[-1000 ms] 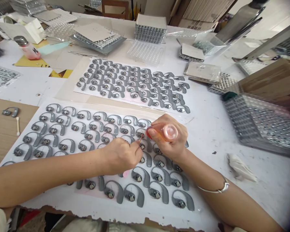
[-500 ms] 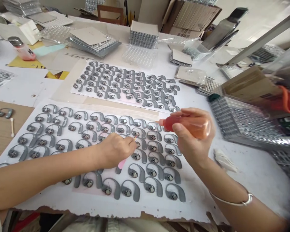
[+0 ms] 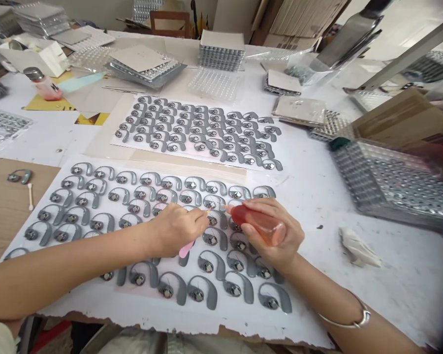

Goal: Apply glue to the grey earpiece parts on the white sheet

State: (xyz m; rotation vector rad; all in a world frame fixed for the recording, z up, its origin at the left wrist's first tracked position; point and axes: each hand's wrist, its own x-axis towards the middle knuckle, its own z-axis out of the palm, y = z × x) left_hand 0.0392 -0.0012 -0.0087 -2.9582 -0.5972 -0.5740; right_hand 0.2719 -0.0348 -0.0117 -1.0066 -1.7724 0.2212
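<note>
1. The worktop [image 3: 306, 191] is covered in white, its near edge ragged and torn.
2. Along that near edge, left of centre, spreads a white sheet [image 3: 104, 204] carrying uneven rows of grey hooked pieces [image 3: 213, 295], each with a round metallic part at one end.
3. A second sheet [image 3: 189, 150], filled with similar pieces, lies beyond it, nearer the worktop's far edge.
4. Toward the right side sits a block of clear trays [image 3: 398, 182].
5. A brown board [image 3: 7, 216] lies toward the left edge, bearing one loose hooked piece.
6. The right hand [image 3: 268, 233], above the near sheet's right part, has its grip wrapped around a bottle.
7. The left hand [image 3: 179, 228], over the sheet's middle, has its grip clenched on a slim tool.
8. The red-orange bottle [image 3: 260, 223] is tilted, its nozzle just beside the tool's tip, apart.
9. That tool shows a pink handle [image 3: 186, 249] below the fist; its tip is too small to make out.
10. A cotton swab [image 3: 30, 196] rests on the board.
</note>
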